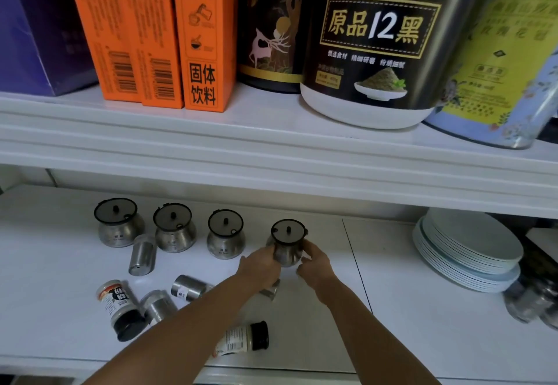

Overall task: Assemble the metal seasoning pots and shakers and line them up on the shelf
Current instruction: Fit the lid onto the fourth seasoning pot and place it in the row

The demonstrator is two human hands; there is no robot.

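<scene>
Several metal seasoning pots with dark round lids stand in a row on the lower white shelf (75, 264). Three of them (118, 224), (174, 229), (226, 235) stand free. The rightmost pot (287, 247) is held between my left hand (261, 265) on its left side and my right hand (314, 261) on its right side. Metal shakers lie on their sides in front: one (143, 254) by the first pots, one (188, 288) in the middle, one (158, 306) further front. Another metal piece (270, 291) shows partly under my left wrist.
Two labelled spice bottles with black caps (119, 309), (244, 338) lie on the shelf front. A stack of pale plates (471, 251) stands at the right, glass jars (531, 300) beside it. The upper shelf holds orange boxes (157, 31) and large tins (380, 43).
</scene>
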